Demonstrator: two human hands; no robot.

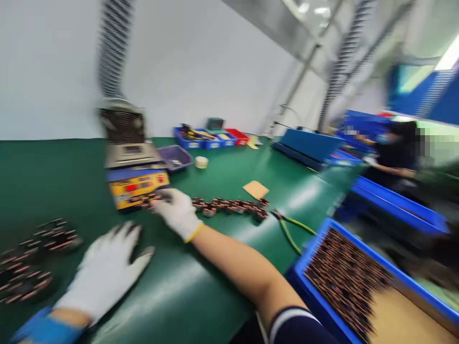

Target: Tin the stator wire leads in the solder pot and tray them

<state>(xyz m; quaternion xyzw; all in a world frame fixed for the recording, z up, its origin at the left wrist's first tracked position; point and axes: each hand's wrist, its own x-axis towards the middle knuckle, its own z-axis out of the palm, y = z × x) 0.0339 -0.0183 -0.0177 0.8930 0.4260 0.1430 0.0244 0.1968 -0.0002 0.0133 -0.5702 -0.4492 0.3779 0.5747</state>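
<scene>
Factory assembly line, electronics work. Long green-matted surface [222,267] runs to a plain white wall. Yellow-and-blue bench unit [138,187] with red digits, centre left, under a ribbed extraction duct [114,48]. Blue parts bins [206,137] along the back; blue tray [358,282] of copper coils, lower right. Another worker [398,153] seated, right.

Bright, even overhead light from a ceiling panel [450,56] at the upper right leaves pale glare streaks on the green tabletop [215,286], shadows are faint, and motion blur smears the whole frame, heaviest at the left and right edges.
</scene>
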